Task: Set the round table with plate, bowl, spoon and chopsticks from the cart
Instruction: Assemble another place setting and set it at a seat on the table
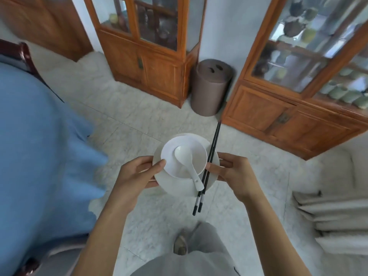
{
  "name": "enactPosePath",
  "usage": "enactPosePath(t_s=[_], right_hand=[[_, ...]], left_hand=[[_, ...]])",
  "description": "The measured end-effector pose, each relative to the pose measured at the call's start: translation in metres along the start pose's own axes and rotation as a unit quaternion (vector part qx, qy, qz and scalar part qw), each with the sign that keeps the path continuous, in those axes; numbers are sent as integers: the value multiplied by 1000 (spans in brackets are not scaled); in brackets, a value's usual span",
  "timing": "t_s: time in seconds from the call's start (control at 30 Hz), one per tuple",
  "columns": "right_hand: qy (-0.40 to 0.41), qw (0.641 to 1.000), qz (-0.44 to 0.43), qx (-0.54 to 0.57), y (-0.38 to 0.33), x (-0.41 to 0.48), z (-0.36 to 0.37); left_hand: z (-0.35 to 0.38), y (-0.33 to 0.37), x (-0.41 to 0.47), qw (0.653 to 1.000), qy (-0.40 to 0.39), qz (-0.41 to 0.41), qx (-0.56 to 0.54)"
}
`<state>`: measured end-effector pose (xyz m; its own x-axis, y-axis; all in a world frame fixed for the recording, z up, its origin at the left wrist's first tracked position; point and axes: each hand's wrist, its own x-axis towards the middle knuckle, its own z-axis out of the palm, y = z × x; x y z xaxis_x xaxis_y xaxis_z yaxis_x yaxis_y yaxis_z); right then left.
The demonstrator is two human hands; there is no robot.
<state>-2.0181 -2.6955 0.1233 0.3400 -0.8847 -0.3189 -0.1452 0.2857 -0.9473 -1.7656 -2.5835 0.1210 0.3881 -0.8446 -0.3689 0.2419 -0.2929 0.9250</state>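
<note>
- Wooden glass-front cabinets (pixel 159 46) line a pale marble floor (pixel 123 120).
- Left hand (pixel 137 172) and right hand (pixel 233 168) grip opposite edges of a white plate (pixel 175 185).
- Bowl (pixel 179 152) with spoon (pixel 187 164) sits centred; chopsticks (pixel 208 168) cross the plate's right edge.

The left hand (pixel 137 172) grips the left edge of a white plate (pixel 169 186) and the right hand (pixel 235 170) grips its right edge, thumb touching the black chopsticks (pixel 212 148) lying across that side. A white bowl (pixel 185 144) sits on the plate, a white spoon (pixel 186 158) inside it with its handle over the near rim. Marble floor (pixel 139 120) lies below.
</note>
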Motion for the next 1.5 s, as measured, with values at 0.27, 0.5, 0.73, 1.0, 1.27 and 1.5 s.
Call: enactPosePath(t_s=[0.27,0.5,0.73,1.0,1.27,1.5], right_hand=[[-89,996,-4,-29,-50,217,33],[-173,982,-6,-78,-121,404,79],[-246,962,1,-123,-178,552,164],[-285,947,-9,-150,-228,695,302],[-314,933,-21,-175,-297,812,455],[-370,912,-34,-174,-333,909,579]], left_hand=[[-11,44,162,996,91,-8,-22],[-24,105,299,982,179,-10,-53],[-76,160,416,965,252,-20,-69],[-189,214,548,953,292,-11,-82],[-315,292,662,941,318,2,-111],[-411,332,745,926,349,5,-140]])
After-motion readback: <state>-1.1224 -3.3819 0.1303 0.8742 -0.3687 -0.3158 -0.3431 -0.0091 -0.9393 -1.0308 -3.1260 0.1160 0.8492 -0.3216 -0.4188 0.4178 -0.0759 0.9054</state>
